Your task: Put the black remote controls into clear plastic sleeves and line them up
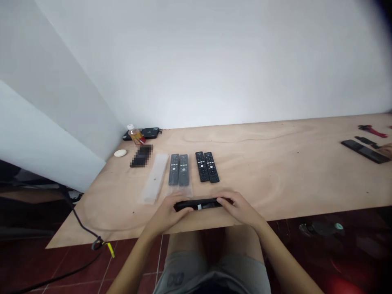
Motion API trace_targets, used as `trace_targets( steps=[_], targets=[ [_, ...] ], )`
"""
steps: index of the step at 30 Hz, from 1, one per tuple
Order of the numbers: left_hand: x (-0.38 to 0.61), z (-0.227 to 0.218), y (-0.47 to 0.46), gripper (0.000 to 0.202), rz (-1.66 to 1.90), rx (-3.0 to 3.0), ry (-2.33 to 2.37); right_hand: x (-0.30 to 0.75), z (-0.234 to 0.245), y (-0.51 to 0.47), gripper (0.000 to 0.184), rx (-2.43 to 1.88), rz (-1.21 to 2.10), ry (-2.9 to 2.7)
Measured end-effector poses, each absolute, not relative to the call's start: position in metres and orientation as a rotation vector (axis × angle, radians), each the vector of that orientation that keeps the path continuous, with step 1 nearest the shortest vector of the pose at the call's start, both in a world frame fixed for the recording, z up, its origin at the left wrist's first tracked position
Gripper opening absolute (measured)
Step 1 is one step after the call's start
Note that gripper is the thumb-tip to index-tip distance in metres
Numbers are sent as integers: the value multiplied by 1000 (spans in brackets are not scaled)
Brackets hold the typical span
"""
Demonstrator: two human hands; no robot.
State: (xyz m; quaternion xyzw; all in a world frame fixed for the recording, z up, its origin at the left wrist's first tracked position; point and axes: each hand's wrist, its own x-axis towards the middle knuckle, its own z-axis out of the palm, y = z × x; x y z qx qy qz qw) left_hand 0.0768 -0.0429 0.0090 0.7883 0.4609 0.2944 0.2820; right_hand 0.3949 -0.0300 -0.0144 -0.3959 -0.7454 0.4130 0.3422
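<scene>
A black remote control (199, 204) lies crosswise near the front edge of the plywood table (275, 171). My left hand (167, 214) grips its left end and my right hand (239, 208) grips its right end, fingers curled over it. Just beyond it lie two grey remotes (179, 169) side by side in clear wrap. To their right sit two black remotes (207, 166) with buttons facing up. An empty clear plastic sleeve (154, 179) lies to the left of the grey pair.
At the back left stand a small bottle of amber liquid (134, 133), a black box (150, 132), a white oval object (120, 153) and a blurred dark item (141, 156). Far right: black remotes (366, 151), a red tool (372, 130), another person's fingers (386, 150). A black cable (82, 224) hangs off the left edge.
</scene>
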Motion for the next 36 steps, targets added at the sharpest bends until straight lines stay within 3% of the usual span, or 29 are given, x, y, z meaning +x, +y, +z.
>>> trace_targets(
  steps=[11,15,36],
  targets=[
    [82,-2,-49,24,845,2108,1349,396,-10,-34,26,-972,1014,-1952],
    [79,-2,-50,24,835,2201,1267,397,-12,-36,47,-1019,973,-2022],
    [88,-14,-51,25,893,2273,1251,400,-17,-32,40,-932,929,-2040]
  ],
)
